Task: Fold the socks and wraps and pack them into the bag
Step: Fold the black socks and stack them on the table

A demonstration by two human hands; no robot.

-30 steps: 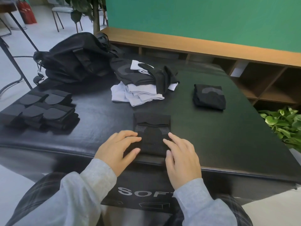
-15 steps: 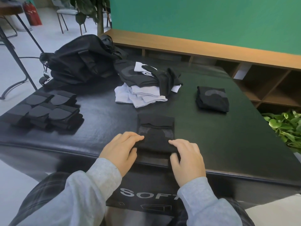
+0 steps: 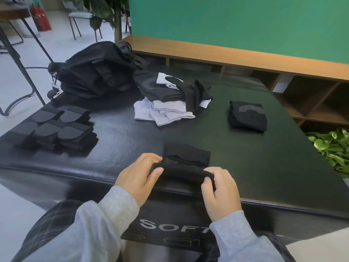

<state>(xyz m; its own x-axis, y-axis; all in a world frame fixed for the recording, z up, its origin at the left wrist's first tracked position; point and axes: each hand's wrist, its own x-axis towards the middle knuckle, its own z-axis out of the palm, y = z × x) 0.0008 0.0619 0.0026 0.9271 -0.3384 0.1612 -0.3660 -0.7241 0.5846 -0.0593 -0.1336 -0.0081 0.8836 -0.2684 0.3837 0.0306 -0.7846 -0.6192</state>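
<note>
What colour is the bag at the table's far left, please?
Black bag, seen in the head view.

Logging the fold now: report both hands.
Left hand: pinching the near edge of the black sock.
Right hand: pinching the same edge.

A green wall point(image 3: 245, 23) backs a wooden shelf point(image 3: 226, 53), with a leafy plant point(image 3: 332, 148) at right.
</note>
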